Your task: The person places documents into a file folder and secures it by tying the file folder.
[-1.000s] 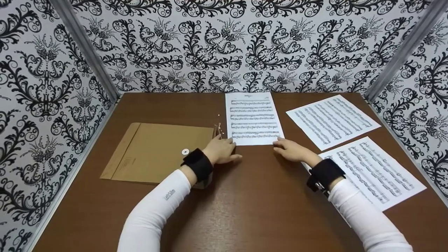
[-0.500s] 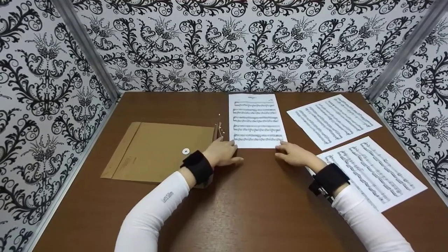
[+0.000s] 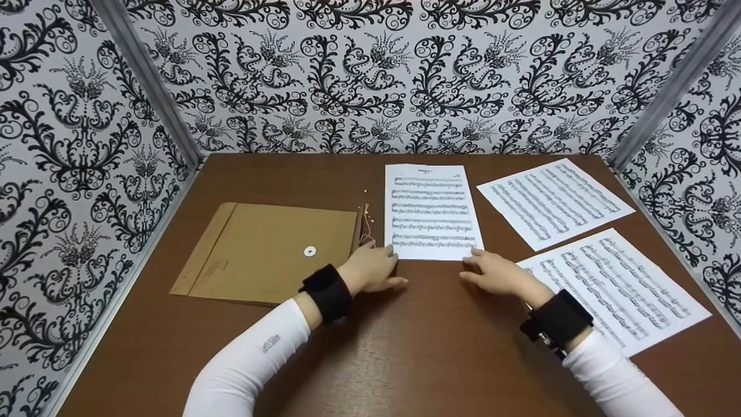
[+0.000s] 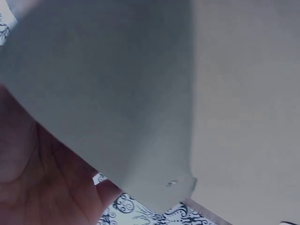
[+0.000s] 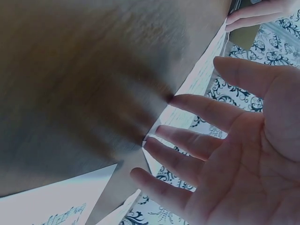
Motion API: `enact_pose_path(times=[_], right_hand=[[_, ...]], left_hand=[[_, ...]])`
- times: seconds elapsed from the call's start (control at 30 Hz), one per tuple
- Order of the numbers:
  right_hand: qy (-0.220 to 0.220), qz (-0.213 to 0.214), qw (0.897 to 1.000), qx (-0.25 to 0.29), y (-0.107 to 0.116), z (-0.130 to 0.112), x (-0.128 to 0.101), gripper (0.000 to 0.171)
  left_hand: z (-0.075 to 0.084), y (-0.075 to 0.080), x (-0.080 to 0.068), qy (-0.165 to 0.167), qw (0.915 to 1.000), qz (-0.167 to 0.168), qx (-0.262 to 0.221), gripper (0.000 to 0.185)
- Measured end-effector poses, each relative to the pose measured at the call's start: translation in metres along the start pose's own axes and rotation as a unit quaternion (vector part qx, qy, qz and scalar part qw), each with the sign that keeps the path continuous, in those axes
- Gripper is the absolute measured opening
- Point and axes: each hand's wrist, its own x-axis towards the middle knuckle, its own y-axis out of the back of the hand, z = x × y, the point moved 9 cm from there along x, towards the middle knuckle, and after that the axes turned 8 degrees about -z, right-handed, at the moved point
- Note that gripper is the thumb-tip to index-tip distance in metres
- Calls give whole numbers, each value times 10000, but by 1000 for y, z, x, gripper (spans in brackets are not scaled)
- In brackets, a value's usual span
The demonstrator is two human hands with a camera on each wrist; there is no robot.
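I see my left hand (image 3: 370, 269) and right hand (image 3: 498, 273) lying flat on the brown table (image 3: 405, 347), one at each near corner of the middle sheet of music (image 3: 433, 211), just below centre of the head frame. The fingers of both hands are straight and relaxed and grip nothing; the left fingertips touch the sheet's lower left corner, the right fingertips (image 5: 154, 136) meet its lower right corner (the right wrist view shows them spread, with that paper corner right at the tips). The sheet lies directly beyond the fingers, its long axis running away from me toward the patterned back wall (image 3: 370, 75), its short near edge spanning the gap between my hands. Neither hand is clearly nearer. Left of the sheet, just apart from it, lies a kraft envelope (image 3: 272, 252) with a string clasp (image 3: 310, 251). Two more music sheets lie at right: one upper right (image 3: 553, 200), one lower right (image 3: 619, 286) beside my right wrist.
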Motion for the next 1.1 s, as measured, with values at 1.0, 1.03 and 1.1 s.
enact_pose_path(times=[1.0,1.03,1.1], right_hand=[[138,-297,9993,-199,-27,-28,-54,57],[132,-310,9992,-197,-27,-28,-55,57],[97,-348,9992,-162,-29,-29,-58,57]], left_hand=[[42,-19,-46,-21,9992,247,326,76],[43,-19,-47,-16,9990,272,347,76],[46,-20,-51,5,9986,315,423,76]])
